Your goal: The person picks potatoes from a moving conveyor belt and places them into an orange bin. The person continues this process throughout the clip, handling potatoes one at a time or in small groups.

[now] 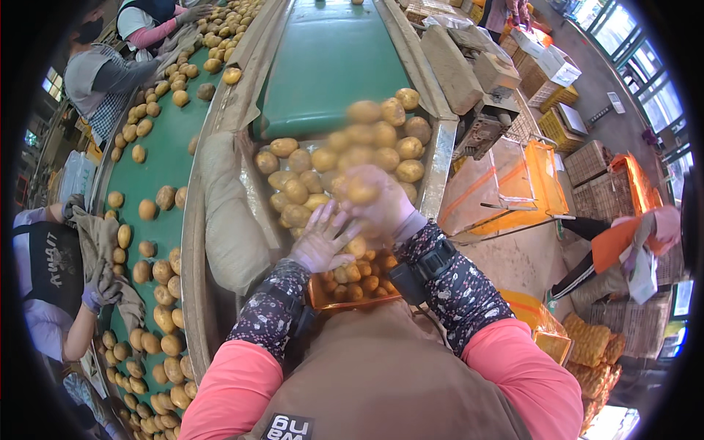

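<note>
Potatoes (295, 192) lie heaped in the tray at the near end of a green conveyor belt (334, 66). My left hand (321, 236) has its fingers spread over the near edge of this heap. Beside it on the right, my right hand (389, 202) is smeared by motion, with a potato (362, 192) against it. Whether its fingers grip that potato is unclear. Several potatoes beyond it are blurred too. Below my hands, an orange-edged container (316, 295) in front of my body holds smaller-looking potatoes (354, 273). My forearms hide part of it.
A grey cloth-covered pad (229, 220) lines the tray's left side. Further left, another green belt (167, 198) carries potatoes, with co-workers in gloves (103, 290) along it. At right stand a frame with an orange net bag (543, 187), crates (590, 161) and another person (623, 246).
</note>
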Available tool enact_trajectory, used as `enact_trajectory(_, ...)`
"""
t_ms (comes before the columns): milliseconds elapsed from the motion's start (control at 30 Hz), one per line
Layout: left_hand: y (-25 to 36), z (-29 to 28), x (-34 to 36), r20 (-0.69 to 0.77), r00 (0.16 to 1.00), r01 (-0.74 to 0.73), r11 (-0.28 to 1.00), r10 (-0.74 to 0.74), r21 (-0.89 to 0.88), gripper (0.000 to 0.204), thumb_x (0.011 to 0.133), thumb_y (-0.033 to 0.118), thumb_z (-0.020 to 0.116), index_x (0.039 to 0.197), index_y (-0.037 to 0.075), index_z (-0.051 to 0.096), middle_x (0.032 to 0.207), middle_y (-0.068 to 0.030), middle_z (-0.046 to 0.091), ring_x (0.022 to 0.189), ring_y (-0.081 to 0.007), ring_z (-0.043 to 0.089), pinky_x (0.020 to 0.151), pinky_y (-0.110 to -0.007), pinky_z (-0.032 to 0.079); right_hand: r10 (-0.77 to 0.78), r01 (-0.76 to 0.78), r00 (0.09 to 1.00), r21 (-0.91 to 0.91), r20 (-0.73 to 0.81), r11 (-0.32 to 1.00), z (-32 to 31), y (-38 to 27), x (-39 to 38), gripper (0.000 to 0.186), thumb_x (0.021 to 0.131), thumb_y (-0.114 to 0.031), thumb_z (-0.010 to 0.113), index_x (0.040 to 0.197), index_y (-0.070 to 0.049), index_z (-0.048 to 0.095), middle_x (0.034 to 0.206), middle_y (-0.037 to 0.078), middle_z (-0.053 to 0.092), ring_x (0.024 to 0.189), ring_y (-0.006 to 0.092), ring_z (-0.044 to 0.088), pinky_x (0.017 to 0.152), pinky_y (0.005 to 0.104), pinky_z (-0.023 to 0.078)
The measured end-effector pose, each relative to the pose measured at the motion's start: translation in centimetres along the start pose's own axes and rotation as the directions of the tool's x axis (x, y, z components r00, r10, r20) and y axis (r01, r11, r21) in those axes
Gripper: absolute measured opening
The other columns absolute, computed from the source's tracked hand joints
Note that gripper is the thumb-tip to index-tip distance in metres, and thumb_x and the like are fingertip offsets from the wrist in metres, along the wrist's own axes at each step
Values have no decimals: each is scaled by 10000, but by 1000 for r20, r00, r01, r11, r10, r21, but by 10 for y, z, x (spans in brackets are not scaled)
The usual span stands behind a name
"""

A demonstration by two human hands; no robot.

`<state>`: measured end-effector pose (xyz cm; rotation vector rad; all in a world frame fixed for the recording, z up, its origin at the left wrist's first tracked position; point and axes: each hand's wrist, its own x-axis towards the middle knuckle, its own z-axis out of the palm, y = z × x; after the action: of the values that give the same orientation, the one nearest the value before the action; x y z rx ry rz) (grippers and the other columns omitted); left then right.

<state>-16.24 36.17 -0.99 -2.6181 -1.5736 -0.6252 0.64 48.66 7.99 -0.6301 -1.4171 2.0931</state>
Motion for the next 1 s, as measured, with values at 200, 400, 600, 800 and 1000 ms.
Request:
enact_trajectory(200,0,-2,1,-25,1000,-8,1000,8,7,771,815,571,688,1452,197,468,1532,-211,337,1446,-509,231,1178,-652,188,-71,72,997,-48,24,996,-6,15,2,444,961,-176,608,1376,-106,468,1110,125,656,954,249,663,824,417,571)
enact_trajectory(400,0,-6,5,-45,992,118,993,-119,-14,706,814,548,705,1413,213,538,1552,-270,288,1471,-497,205,1210,-615,151,-18,-20,995,385,95,923,3,-3,-12,798,852,109,706,1506,-87,294,1169,154,591,972,245,690,785,316,608)
enact_trajectory(600,2,-10,6,-19,993,115,992,-116,-60,703,819,527,708,1416,202,527,1537,-278,311,1459,-482,253,1212,-586,182,72,-77,997,289,29,954,6,-2,-18,783,877,57,692,1524,-114,286,1107,136,610,881,207,685,747,306,591)
enact_trajectory(800,-1,-14,8,-21,990,137,989,-139,-63,727,822,543,707,1440,213,511,1515,-292,341,1453,-467,282,1210,-570,203,82,-75,997,258,-16,963,16,-4,-21,691,913,-1,639,1505,-149,316,1043,140,615,701,201,678,610,305,569)
enact_trajectory(1000,-2,-10,8,-107,992,66,996,-73,-63,737,802,530,745,1429,230,498,1497,-319,355,1428,-509,310,1157,-639,245,3,21,951,76,-311,997,10,-21,-37,652,883,-63,681,1446,-97,354,965,68,619,672,149,643,603,261,551)
